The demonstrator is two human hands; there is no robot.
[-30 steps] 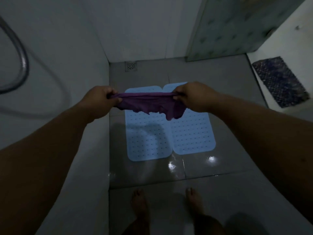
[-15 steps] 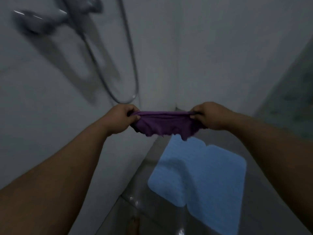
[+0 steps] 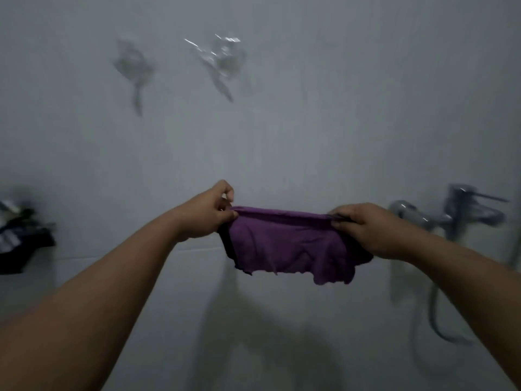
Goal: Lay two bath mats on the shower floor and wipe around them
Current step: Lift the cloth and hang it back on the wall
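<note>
I held the purple cloth [image 3: 293, 246] stretched level before the wall [image 3: 282, 136], its long axis running side to side, left of the faucet [image 3: 451, 213]; my left hand [image 3: 210, 215] pinched one top corner; my right hand [image 3: 369, 230] gripped the other; the rest hung downward.

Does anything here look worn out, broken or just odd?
The purple cloth, stretched between the left hand and right hand, has a ragged, uneven lower edge with loose threads hanging, so it looks frayed. The wall hooks and tap are too blurred to judge.
</note>
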